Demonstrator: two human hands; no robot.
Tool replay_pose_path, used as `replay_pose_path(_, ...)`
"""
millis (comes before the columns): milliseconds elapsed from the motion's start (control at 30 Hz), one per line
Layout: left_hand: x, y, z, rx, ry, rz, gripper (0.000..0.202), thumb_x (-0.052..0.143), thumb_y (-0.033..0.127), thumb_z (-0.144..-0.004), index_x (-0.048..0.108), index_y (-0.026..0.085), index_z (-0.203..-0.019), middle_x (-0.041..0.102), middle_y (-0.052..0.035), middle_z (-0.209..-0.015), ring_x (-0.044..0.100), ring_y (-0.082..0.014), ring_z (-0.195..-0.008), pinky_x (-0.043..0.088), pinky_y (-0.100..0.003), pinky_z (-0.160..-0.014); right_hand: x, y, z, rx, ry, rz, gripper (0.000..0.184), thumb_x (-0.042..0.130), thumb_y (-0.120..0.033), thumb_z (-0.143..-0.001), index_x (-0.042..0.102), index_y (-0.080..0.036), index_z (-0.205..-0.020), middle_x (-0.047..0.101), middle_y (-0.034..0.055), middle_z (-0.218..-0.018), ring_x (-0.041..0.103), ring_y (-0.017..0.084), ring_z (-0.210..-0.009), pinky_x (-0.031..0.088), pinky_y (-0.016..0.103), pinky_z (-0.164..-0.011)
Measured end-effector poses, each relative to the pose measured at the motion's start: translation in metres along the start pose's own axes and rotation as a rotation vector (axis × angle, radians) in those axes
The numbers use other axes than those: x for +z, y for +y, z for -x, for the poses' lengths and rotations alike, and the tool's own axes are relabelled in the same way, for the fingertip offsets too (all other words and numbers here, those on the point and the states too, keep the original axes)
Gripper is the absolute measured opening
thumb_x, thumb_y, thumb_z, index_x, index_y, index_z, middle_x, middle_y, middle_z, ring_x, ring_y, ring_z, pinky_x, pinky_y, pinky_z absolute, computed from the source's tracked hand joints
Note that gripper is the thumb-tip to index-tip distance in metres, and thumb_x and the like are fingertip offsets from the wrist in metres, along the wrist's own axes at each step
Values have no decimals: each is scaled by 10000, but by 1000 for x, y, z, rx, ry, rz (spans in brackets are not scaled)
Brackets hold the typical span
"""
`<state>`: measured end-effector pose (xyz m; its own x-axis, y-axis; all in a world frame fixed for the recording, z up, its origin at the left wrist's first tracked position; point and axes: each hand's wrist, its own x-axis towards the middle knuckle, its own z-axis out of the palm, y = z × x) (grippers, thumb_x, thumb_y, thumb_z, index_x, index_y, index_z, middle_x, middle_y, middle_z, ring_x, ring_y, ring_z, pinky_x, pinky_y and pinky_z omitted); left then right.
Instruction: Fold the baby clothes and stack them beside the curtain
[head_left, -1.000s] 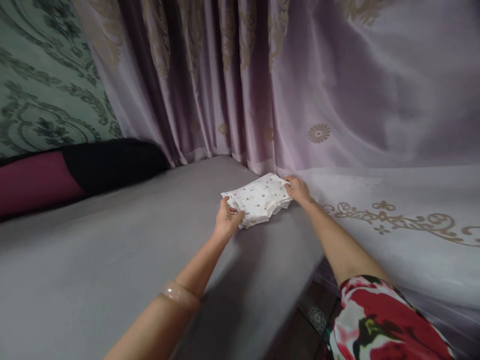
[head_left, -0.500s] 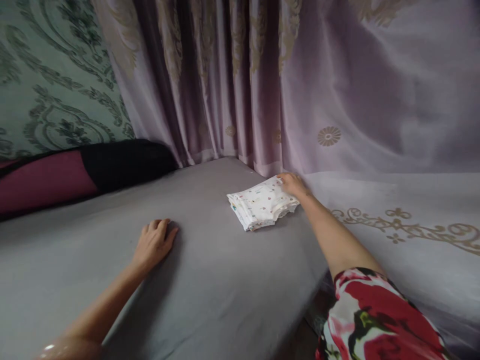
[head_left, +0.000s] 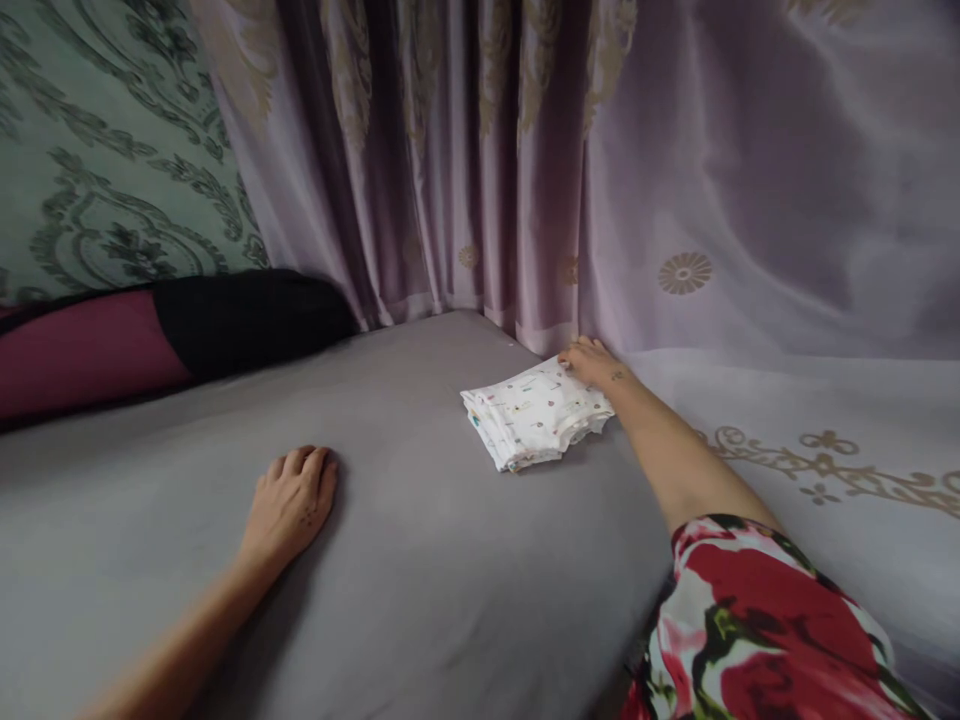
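Observation:
On the grey bed sheet lies a small stack of folded white cloth, printed with little coloured figures. Its layers show along the near and left edges. My right hand rests over the stack's far right corner, its fingers extended along the edge; the fingertips are partly hidden. Well to the left of the cloth, my left hand lies palm down on the sheet with loosely bent fingers, holding nothing. A red floral sleeve covers my right upper arm.
A black and maroon bundle lies along the bed's back left edge. Mauve curtains hang behind the bed and to its right, close to my right hand. Green patterned wallpaper covers the left wall.
The view has shifted slightly. My left hand has drawn back a little to the left across the sheet. My right hand stays at the same corner of the cloth stack, which lies in place.

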<state>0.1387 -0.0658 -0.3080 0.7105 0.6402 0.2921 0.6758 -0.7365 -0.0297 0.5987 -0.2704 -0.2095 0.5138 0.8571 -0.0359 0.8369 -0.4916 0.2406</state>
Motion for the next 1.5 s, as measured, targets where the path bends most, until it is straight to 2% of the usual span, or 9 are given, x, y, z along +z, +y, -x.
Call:
replay_pose_path(167,0,-1,0,7,22,13,464,254,366,-946,593,153,-1179,595,-147,-1201,552,-293,-1031,445,-420,-863,-7,0,-6,2,48,17,269,524,-145,-862,707,-184,-1056,618,142,-1159,438,303,-1148,315,403,-936)
replay_pose_path(367,0,0,1,15,37,8,486,231,373,-951,594,129,-1165,601,-154,-1186,549,-300,-1019,437,-415,-863,-12,-9,-8,67,106,75,288,469,-154,-892,696,-176,-1067,608,146,-1173,430,301,-1146,317,400,-917)
replay_pose_path(533,-1,0,2,16,31,25,473,245,367,-955,595,128,-1166,596,-154,-1199,536,-294,-1024,426,-420,-871,-10,-28,-4,122,67,82,318,484,-135,-883,675,-179,-1134,589,155,-1237,433,311,-1187,315,422,-942)
replay_pose_path(633,0,0,2,6,23,39,459,253,357,-954,591,136,-1173,592,-149,-1208,535,-285,-1023,427,-413,-860,-17,-50,-7,20,137,-9,382,488,-92,-867,645,-191,-1201,597,142,-1262,464,307,-1191,334,411,-960)
replay_pose_path(833,-3,1,2,-11,20,50,453,256,344,-947,599,138,-1158,597,-152,-1195,535,-294,-1026,432,-419,-845,-30,-101,-11,-384,-177,-445,299,529,-169,-879,707,-267,-1099,706,18,-1106,620,191,-1003,426,247,-869)
replay_pose_path(1033,-5,2,3,-3,17,55,462,248,338,-952,589,115,-1171,596,-161,-1203,527,-304,-1040,428,-427,-858,-32,-108,-10,-380,-264,-553,224,577,-255,-840,734,-195,-989,730,29,-914,623,164,-810,446,218,-698)
replay_pose_path(1233,-3,1,3,-7,7,57,453,254,338,-960,574,111,-1187,581,-159,-1223,525,-305,-1037,424,-417,-854,-31,-103,-17,-338,-193,-696,254,555,-272,-842,719,-150,-993,716,31,-908,605,146,-781,445,220,-685)
replay_pose_path(1367,0,-1,3,6,29,46,430,271,332,-955,573,126,-1181,586,-155,-1216,533,-296,-1024,428,-413,-847,-24,-111,-12,-316,-210,-616,254,558,-266,-864,707,-168,-1044,715,38,-998,621,165,-886,449,234,-777)
replay_pose_path(1500,5,-4,3,33,64,33,432,272,338,-959,578,120,-1172,597,-151,-1193,541,-290,-1005,429,-408,-851,-15,-122,7,-156,101,-418,382,474,-254,-918,569,-188,-1282,572,84,-1326,487,226,-1211,335,346,-1026)
